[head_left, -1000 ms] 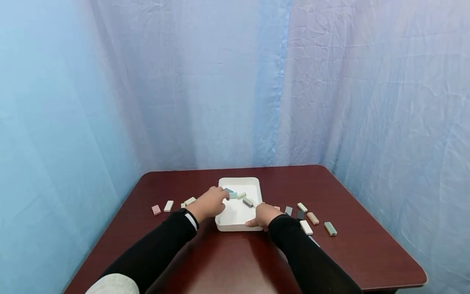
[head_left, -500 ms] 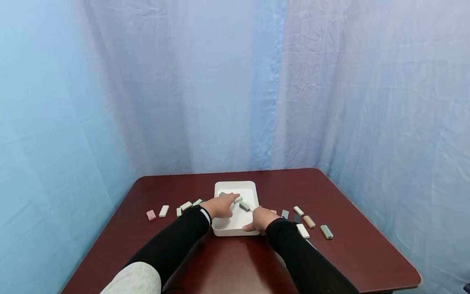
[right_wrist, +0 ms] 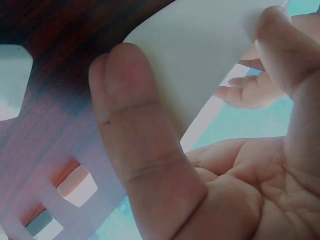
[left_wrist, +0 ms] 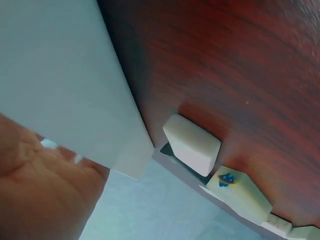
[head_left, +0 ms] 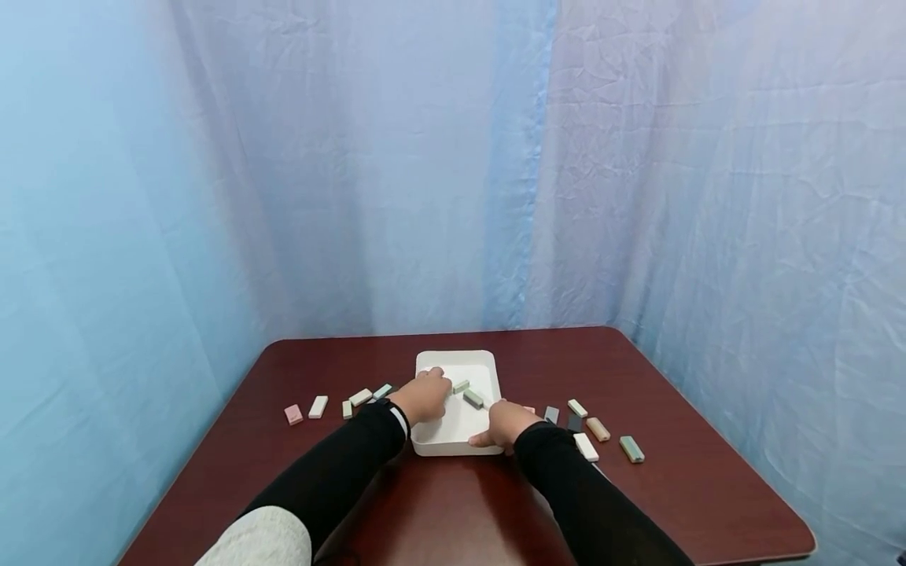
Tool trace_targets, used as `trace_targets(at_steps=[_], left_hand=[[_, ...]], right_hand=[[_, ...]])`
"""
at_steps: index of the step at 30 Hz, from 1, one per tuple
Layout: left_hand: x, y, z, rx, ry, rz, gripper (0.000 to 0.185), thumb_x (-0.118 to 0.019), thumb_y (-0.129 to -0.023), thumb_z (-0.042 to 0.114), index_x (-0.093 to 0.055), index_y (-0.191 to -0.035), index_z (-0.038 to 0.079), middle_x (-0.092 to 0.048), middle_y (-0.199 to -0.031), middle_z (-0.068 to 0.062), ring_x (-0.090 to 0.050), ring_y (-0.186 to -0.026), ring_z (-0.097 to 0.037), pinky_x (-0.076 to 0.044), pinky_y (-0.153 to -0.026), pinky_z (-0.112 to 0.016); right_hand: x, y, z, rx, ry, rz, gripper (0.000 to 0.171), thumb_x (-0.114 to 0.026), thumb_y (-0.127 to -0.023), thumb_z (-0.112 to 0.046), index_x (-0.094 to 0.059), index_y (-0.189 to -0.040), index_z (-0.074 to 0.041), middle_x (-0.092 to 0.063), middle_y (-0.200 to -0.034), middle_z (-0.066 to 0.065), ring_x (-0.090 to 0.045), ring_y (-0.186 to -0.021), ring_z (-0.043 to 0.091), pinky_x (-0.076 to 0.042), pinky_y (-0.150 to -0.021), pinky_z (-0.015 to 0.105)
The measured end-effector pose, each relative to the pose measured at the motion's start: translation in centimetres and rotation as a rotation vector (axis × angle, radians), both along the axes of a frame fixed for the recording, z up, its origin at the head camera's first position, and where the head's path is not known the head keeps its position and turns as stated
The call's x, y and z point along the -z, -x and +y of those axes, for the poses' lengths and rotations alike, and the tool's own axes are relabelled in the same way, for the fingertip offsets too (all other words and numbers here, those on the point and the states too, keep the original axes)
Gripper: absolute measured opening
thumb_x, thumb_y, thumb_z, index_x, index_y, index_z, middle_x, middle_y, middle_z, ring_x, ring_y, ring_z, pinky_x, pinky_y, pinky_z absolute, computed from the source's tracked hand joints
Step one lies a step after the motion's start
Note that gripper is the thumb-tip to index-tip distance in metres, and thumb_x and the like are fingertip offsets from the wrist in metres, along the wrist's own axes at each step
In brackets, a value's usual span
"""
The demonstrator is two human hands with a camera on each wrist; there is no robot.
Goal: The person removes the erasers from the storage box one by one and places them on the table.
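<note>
A white tray (head_left: 488, 369) sits mid-table on the dark red table (head_left: 439, 503). My left hand (head_left: 427, 393) lies inside its left half, fingers bent toward the far-left corner; whether they hold a block is hidden. Two small blocks, a pale one (head_left: 461, 386) and a green one (head_left: 473, 398), lie in the tray just right of it. My right hand (head_left: 504, 424) grips the tray's near-right corner. In the right wrist view its thumb (right_wrist: 135, 130) presses the outer wall (right_wrist: 200, 60) and a finger (right_wrist: 280, 45) hooks over the rim.
Several loose blocks lie left of the tray, among them a pink one (head_left: 292, 413) and a white one (head_left: 318, 406). Several more lie right of it, such as a white one (head_left: 586, 446) and a green one (head_left: 631, 449). Blue curtains surround the table.
My left hand drew back from the blocks in the tray's middle toward its far-left corner and its pointing finger bent. The right hand stayed on the tray's corner.
</note>
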State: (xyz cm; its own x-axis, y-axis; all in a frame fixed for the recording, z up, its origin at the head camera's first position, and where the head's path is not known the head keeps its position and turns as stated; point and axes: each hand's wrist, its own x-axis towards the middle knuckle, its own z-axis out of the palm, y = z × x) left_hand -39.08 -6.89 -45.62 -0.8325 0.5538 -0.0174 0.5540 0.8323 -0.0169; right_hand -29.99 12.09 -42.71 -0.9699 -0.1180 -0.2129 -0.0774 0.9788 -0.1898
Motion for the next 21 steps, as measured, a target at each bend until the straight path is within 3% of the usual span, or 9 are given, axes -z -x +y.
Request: trace_targets(at_steps=[5, 8, 12, 16, 18, 21], left_hand=[[0.5, 0.1, -0.5, 0.072, -0.081, -0.073, 0.035, -0.062, -0.101, 0.0, -0.07, -0.131, 0.017, -0.069, -0.122, -0.006, -0.065, -0.099, -0.017, -0.054, -0.09, -0.033], [0.5, 0.1, -0.6, 0.094, -0.11, -0.083, 0.045, -0.061, -0.099, -0.006, -0.071, -0.133, 0.022, -0.069, -0.126, -0.007, -0.062, -0.096, -0.015, -0.051, -0.088, -0.03], [0.2, -0.2, -0.8, 0.157, -0.152, -0.071, 0.027, -0.069, -0.1, 0.003, -0.078, -0.12, 0.019, -0.073, -0.117, -0.004, -0.061, -0.092, -0.012, -0.05, -0.083, -0.028], [0.1, -0.4, -1.3, 0.251, -0.23, -0.036, 0.012, -0.068, -0.102, 0.006, -0.074, -0.098, 0.016, -0.068, -0.091, 0.004, -0.053, -0.078, -0.01, -0.046, -0.075, -0.026], [0.0, -0.6, -1.8, 0.245, -0.27, -0.017, 0.012, -0.065, -0.103, 0.004, -0.07, -0.101, 0.015, -0.066, -0.092, 0.004, -0.053, -0.081, -0.011, -0.047, -0.077, -0.028], [-0.4, -0.6, -2.8, 0.162, -0.334, 0.002, 0.019, -0.064, -0.103, 0.005, -0.07, -0.118, 0.016, -0.069, -0.108, 0.001, -0.062, -0.095, -0.013, -0.053, -0.087, -0.032]], right_hand=[[-0.2, -0.2, -0.1, 0.0, -0.007, -0.004, 0.059, -0.078, -0.092, -0.058, -0.064, -0.065, -0.007, -0.064, -0.054, 0.006, -0.061, -0.051, 0.018, -0.055, -0.089, 0.042], [-0.4, 0.0, 0.0, 0.001, -0.001, -0.013, 0.059, -0.078, -0.092, -0.058, -0.065, -0.066, -0.007, -0.063, -0.053, 0.005, -0.059, -0.05, 0.017, -0.053, -0.08, 0.038], [-0.4, 0.3, 0.1, -0.002, -0.003, -0.009, 0.06, -0.078, -0.092, -0.059, -0.066, -0.065, -0.007, -0.061, -0.053, 0.005, -0.059, -0.052, 0.019, -0.05, -0.075, 0.035], [-0.1, 0.5, 0.1, 0.01, -0.016, -0.015, 0.062, -0.077, -0.091, -0.061, -0.066, -0.066, -0.006, -0.061, -0.054, 0.005, -0.06, -0.056, 0.021, -0.051, -0.085, 0.04], [0.0, 0.3, 0.1, 0.02, -0.022, -0.026, 0.061, -0.077, -0.091, -0.062, -0.065, -0.068, -0.006, -0.062, -0.056, 0.005, -0.06, -0.057, 0.021, -0.05, -0.087, 0.041], [0.0, 0.2, 0.1, 0.031, -0.015, -0.036, 0.06, -0.077, -0.091, -0.061, -0.065, -0.071, -0.006, -0.062, -0.059, 0.005, -0.06, -0.056, 0.02, -0.049, -0.084, 0.04]])
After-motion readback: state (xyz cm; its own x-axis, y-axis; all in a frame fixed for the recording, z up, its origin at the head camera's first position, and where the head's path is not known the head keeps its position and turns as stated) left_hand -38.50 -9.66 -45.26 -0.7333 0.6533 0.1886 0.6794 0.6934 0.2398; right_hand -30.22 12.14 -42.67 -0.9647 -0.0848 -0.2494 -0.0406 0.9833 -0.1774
